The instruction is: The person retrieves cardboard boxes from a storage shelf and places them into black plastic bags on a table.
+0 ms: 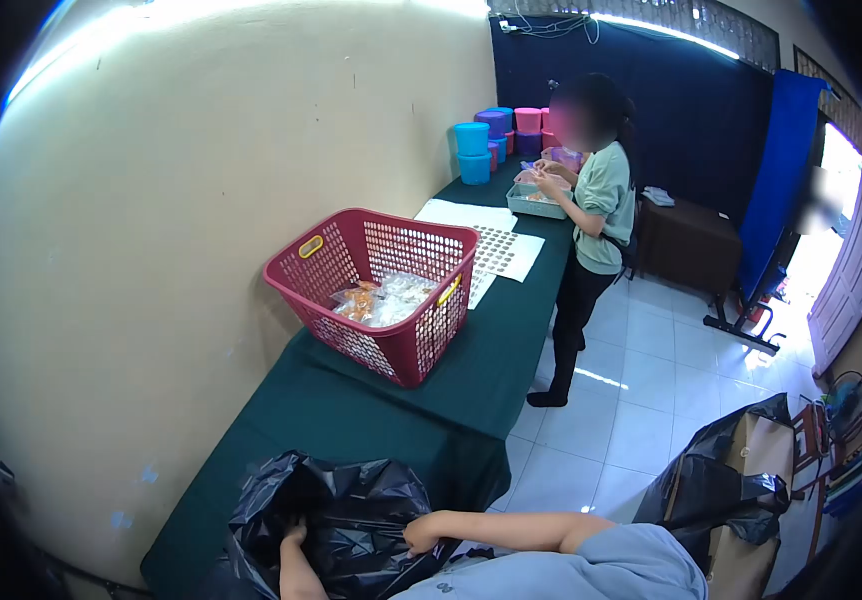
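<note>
A black plastic garbage bag (pixel 371 510) lies at the near end of the green-covered table, its mouth spread apart. My left hand (pixel 294 532) reaches into the dark opening of the bag, and its fingers are hidden there. At the right side, my right hand (pixel 425 531) is closed on the bag's rim. Farther up the table stands a dark red plastic laundry basket (pixel 296 290) with yellow handles. Inside it are clear packets (pixel 401 298), some with orange contents.
A co-worker (pixel 601 200) stands at the table's far end, hands over a grey basket (pixel 539 208). Printed sheets (pixel 506 253) lie behind the red basket. Stacked blue tubs (pixel 473 155) and other coloured tubs stand at the back. Cardboard with black plastic (pixel 751 500) is at right.
</note>
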### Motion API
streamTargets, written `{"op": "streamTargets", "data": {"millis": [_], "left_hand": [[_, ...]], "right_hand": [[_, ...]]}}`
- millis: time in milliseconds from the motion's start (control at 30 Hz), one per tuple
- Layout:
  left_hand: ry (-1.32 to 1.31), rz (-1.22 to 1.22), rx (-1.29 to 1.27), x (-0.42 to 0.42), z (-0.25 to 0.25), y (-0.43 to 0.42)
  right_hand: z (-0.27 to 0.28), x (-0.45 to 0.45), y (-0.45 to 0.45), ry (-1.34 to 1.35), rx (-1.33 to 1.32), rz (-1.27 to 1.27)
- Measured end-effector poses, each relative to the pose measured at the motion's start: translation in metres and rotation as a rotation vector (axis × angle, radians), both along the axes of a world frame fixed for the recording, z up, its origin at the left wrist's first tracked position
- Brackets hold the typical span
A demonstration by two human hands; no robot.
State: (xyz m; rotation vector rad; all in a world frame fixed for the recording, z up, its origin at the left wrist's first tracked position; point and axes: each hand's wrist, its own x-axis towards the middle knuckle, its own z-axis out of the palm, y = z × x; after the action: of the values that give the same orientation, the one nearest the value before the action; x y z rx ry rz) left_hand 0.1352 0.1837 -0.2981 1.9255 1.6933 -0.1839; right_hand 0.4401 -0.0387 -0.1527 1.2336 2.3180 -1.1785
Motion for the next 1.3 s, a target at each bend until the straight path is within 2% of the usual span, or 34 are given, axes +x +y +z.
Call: {"op": "streamTargets", "data": {"millis": [200,267,300,333,367,400,500,567,667,700,733,767,800,833,867,900,967,1000,1033,1067,1100,1133,1200,1233,1267,1300], "left_hand": [[-0.051,0.127,-0.023,-0.001,0.001,0.015],[-0.068,0.192,-0.046,-0.001,0.002,0.016],[-0.041,0.232,-0.034,0.008,0.015,0.004],[-0.014,0.277,-0.024,0.034,0.047,-0.025],[-0.119,0.199,0.126,0.044,0.056,-0.053],[-0.077,0.090,0.224,0.056,0.072,-0.078],[0.100,-0.046,0.106,0.050,0.077,-0.121],[0.203,-0.012,0.070,0.018,0.053,-0.133],[0.115,0.039,-0.064,-0.036,0.044,-0.126],[0.147,-0.006,-0.096,-0.058,0.039,-0.121],[0.176,-0.058,-0.128,-0.076,0.036,-0.116],[0.174,-0.042,-0.136,-0.091,0.035,-0.111],[0.076,-0.063,-0.218,-0.103,0.034,-0.107],[-0.023,-0.084,-0.294,-0.116,0.030,-0.103],[-0.195,-0.163,-0.146,-0.128,0.008,-0.099],[-0.195,-0.153,-0.145,-0.128,0.018,-0.096],[-0.280,-0.015,-0.144,-0.102,0.074,-0.090],[-0.274,0.025,-0.195,-0.089,0.109,-0.089],[-0.260,0.035,-0.247,-0.083,0.110,-0.080],[-0.311,0.024,-0.353,-0.075,0.118,-0.072],[-0.363,0.011,-0.458,-0.068,0.123,-0.066],[-0.366,0.015,-0.458,-0.063,0.114,-0.065],[-0.436,0.028,-0.264,-0.055,0.073,-0.068],[-0.491,0.002,-0.350,-0.055,0.048,-0.063],[-0.432,-0.012,-0.312,-0.055,0.033,-0.063],[-0.369,-0.030,-0.277,-0.049,0.049,-0.065]], "right_hand": [[0.009,-0.002,0.015,0.062,0.077,-0.045],[-0.006,-0.016,0.024,0.189,0.309,-0.218],[0.021,-0.022,0.025,0.164,0.355,-0.273],[0.023,-0.029,0.034,0.176,0.426,-0.278],[0.020,-0.038,0.043,0.190,0.489,-0.276],[0.017,-0.046,0.052,0.235,0.566,-0.276],[-0.012,-0.071,0.093,0.434,0.678,-0.297],[-0.007,-0.076,0.112,0.154,0.599,-0.344],[-0.044,-0.051,0.163,-0.065,0.407,-0.428],[-0.021,-0.051,0.173,-0.258,0.262,-0.492],[-0.051,-0.036,0.187,-0.162,0.272,-0.584],[-0.057,-0.028,0.209,-0.276,0.096,-0.588],[-0.046,-0.023,0.216,-0.435,0.208,-0.490],[0.023,-0.040,0.202,-0.613,0.340,-0.559],[0.014,-0.044,0.210,-0.609,0.343,-0.547],[-0.003,-0.040,0.221,-0.597,0.377,-0.576],[-0.034,-0.037,0.239,-0.572,0.439,-0.637],[-0.013,-0.053,0.226,-0.481,0.484,-0.665],[0.014,-0.077,0.209,-0.390,0.526,-0.691],[0.007,-0.094,0.201,-0.371,0.709,-0.593],[0.002,-0.114,0.193,-0.335,0.725,-0.575],[0.007,-0.134,0.182,-0.370,0.809,-0.486],[0.008,-0.164,0.166,-0.224,0.845,-0.341],[-0.007,-0.176,0.162,-0.104,0.915,-0.237],[-0.019,-0.181,0.161,0.172,0.807,-0.143],[-0.032,-0.185,0.159,0.252,0.556,-0.102]]}}
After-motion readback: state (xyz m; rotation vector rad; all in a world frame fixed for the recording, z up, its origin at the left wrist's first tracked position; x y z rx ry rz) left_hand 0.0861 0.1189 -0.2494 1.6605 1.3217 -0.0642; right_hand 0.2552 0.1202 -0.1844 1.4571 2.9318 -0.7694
